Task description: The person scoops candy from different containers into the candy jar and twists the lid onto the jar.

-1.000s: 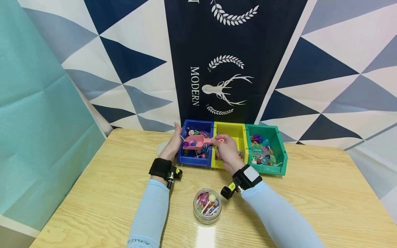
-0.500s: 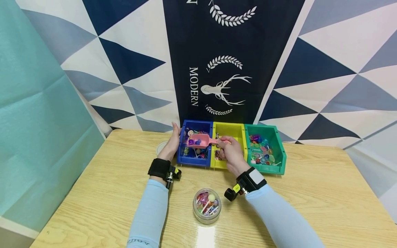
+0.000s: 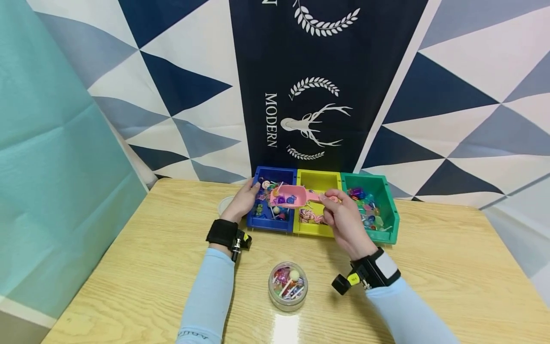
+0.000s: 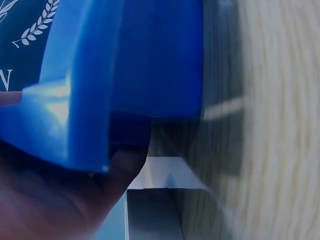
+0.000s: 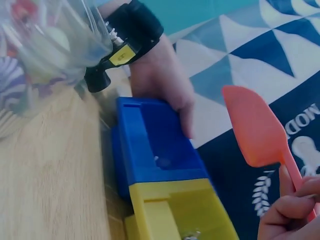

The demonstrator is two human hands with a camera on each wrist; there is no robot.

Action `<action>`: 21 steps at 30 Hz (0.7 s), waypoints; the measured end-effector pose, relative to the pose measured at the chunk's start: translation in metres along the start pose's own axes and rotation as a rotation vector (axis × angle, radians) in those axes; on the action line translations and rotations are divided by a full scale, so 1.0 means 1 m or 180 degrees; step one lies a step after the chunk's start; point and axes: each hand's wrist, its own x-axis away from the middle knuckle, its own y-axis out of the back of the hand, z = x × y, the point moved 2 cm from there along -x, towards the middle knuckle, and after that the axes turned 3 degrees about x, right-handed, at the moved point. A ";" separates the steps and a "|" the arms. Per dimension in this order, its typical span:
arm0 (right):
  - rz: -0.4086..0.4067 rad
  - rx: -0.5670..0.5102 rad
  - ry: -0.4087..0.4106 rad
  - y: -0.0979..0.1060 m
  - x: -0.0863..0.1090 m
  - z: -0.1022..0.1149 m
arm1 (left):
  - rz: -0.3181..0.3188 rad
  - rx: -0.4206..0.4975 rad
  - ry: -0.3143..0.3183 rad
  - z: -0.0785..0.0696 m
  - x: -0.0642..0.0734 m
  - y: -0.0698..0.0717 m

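Observation:
In the head view my right hand pinches the handle of a pink scoop, held over the blue and yellow bins. Small purple and blue candies lie in the scoop's bowl. My left hand grips the outer left wall of the blue bin, thumb near the rim. The left wrist view shows fingers curled up at the bin's corner. Lollipops and wrapped candies fill part of the blue bin. The scoop's underside faces the right wrist camera.
The yellow bin holds swirl lollipops; a green bin with bright candies adjoins it on the right. A clear jar of lollipops and candies stands nearer on the wooden table. A pale round lid lies beside my left hand.
My right hand has drawn back rightward with the loaded scoop, from over the blue bin toward the yellow one. My left hand's fingers have closed from upright against the blue bin onto its wall.

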 end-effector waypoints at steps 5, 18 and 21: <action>0.0209 0.0004 0.0174 0.010 0.020 0.002 | -0.0049 -0.0078 -0.0010 0.000 0.002 0.002; 0.0872 0.0792 0.0260 0.033 0.057 0.003 | -0.0129 -0.0172 0.0067 0.001 -0.001 0.002; 0.0918 0.1214 0.0266 0.035 0.059 0.004 | -0.0089 -0.0275 0.0009 0.000 -0.001 0.000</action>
